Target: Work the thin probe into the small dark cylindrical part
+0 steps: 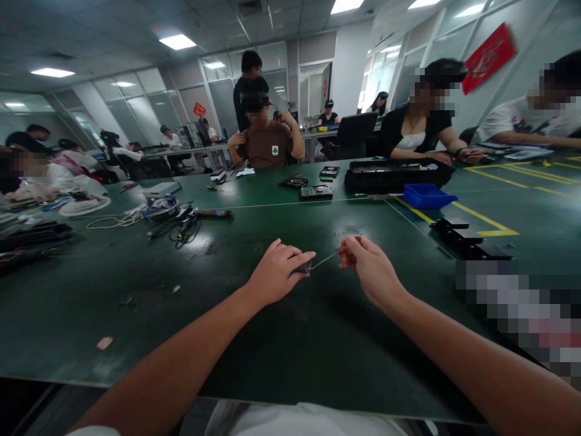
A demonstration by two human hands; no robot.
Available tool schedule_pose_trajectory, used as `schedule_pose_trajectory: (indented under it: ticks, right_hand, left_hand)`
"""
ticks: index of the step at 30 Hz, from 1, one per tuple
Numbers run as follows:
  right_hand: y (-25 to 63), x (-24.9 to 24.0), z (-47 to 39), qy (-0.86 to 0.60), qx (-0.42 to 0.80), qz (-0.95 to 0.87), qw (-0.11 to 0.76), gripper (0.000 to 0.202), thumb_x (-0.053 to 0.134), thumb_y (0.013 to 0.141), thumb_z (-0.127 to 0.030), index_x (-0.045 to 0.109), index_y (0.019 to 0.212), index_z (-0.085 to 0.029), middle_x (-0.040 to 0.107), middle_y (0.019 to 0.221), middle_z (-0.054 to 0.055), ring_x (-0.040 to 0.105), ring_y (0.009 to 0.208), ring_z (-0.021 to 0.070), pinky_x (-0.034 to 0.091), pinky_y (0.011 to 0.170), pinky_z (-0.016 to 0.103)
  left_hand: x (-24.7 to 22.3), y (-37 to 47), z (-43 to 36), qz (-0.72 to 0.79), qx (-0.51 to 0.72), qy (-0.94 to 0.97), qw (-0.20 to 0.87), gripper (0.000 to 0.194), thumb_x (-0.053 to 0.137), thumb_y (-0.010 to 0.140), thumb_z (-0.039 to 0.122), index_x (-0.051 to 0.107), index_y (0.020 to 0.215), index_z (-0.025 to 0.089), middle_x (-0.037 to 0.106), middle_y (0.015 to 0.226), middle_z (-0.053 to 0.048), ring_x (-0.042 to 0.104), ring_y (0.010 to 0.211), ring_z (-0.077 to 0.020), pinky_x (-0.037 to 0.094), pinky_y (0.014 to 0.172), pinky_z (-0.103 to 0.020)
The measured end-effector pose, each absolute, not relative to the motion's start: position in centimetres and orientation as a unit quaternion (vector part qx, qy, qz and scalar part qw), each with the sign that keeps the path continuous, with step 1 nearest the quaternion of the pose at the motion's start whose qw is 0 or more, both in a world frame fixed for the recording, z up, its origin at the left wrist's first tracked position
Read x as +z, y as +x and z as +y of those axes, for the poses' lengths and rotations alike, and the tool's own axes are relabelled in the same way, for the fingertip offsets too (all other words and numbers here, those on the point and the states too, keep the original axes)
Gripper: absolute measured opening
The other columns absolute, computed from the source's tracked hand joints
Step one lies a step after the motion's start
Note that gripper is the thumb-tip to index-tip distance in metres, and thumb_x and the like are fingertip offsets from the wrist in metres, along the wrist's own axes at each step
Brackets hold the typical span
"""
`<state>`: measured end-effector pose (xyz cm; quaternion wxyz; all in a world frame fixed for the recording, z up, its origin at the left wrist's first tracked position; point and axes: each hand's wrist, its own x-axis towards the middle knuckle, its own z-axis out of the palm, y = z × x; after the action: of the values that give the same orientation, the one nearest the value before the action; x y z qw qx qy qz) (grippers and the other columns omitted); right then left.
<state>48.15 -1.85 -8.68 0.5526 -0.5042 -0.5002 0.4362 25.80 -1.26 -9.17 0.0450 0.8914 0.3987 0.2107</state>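
Note:
Above the green table, my left hand (278,270) pinches a small dark piece with a shiny rounded edge (307,266) between thumb and fingers. Most of that piece is hidden by the fingers, so I cannot tell its kind. A thin, pale, straight strip (324,260) runs from it up to the right. My right hand (367,266) is closed, with its fingertips pinched on the far end of this strip. Whether the strip is stiff or soft does not show.
Cables (179,221) and a dark-handled tool (215,213) lie at the left. Hard drives (316,192) sit ahead, near a long black housing (399,174). A blue tray (426,196) and black parts (472,239) are at the right. Several people sit around the tables.

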Motion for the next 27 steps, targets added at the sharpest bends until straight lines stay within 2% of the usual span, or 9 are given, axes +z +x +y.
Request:
schedule_pose_trajectory:
  ticks: [5,10,18,27]
  right_hand:
    - [48.3,-8.8,-1.9,-0.534,0.378,-0.54,0.53,0.027,0.05,0.093,-0.047,0.059,0.089,-0.022,0.063,0.08,0.003,0.057,0.071,0.0185,0.048,0.067,0.036]
    - [48.0,-8.5,-2.3,-0.514,0.359,-0.572,0.528,0.027,0.05,0.095,-0.045,0.059,0.089,-0.021,0.064,0.078,0.003,0.06,0.071,0.0183,0.048,0.07,0.036]
    - [48.1,-8.7,-2.3,-0.489,0.376,-0.587,0.525,0.027,0.052,0.094,-0.046,0.06,0.095,-0.02,0.065,0.082,0.004,0.062,0.075,0.019,0.05,0.074,0.038]
    - [47.8,-8.0,-2.8,-0.477,0.373,-0.605,0.517,0.024,0.051,0.095,-0.043,0.059,0.096,-0.02,0.066,0.083,0.004,0.064,0.076,0.0193,0.052,0.076,0.037]
  left_hand:
    - [-9.8,25.7,-0.8,0.414,0.159,0.891,0.09,0.043,0.063,0.092,0.033,0.056,0.134,0.028,0.064,0.118,-0.005,0.056,0.113,-0.0241,0.029,0.113,-0.056]
    - [-9.6,25.7,-1.0,0.423,0.184,0.881,0.105,0.045,0.064,0.092,0.036,0.055,0.135,0.027,0.065,0.113,-0.005,0.057,0.107,-0.0224,0.036,0.106,-0.046]
    - [-9.2,25.8,-1.4,0.422,0.205,0.875,0.119,0.043,0.066,0.091,0.035,0.056,0.132,0.026,0.067,0.11,-0.004,0.057,0.102,-0.0225,0.039,0.098,-0.042]
    - [-9.4,25.6,-1.2,0.417,0.209,0.877,0.111,0.044,0.066,0.091,0.036,0.056,0.133,0.027,0.067,0.11,-0.004,0.057,0.103,-0.0219,0.037,0.099,-0.042]
